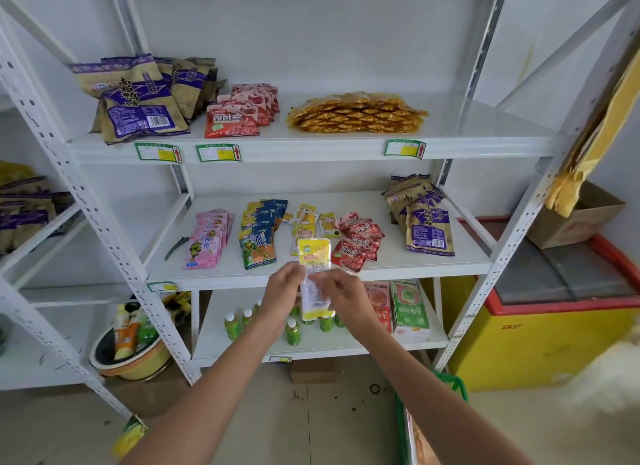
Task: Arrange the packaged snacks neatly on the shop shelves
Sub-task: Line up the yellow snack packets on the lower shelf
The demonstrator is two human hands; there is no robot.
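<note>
both hands are up in front of the middle shelf (242, 278), pinching the same yellow snack packet (314, 278) between them: left hand (284, 284) has fingers curled on its left edge, right hand (341, 289) on the right edge, packet held upright just off the shelf's front lip. looks like the back label is facing the person, though it's too washed out to read. down by the right forearm there's a green basket (453, 385) with what looks like more packets in it, so i'd guess this is mid-restock, one packet at a time. just past the hands, the loose yellow packets (309, 222) are the messiest bunch on that shelf, scattered and crooked, sitting between the tidy blue packets (260, 237) and the red packets (356, 242). pink packets (207, 241) are further left, brown-and-purple bags (424, 222) stand at the far right. so the step seems to be placing this one with its yellow mates. next move probably needs a short reach forward, laying it flat at the front of that pile, then squaring up the crooked ones. top shelf (311, 145) behind looks already sorted.
</note>
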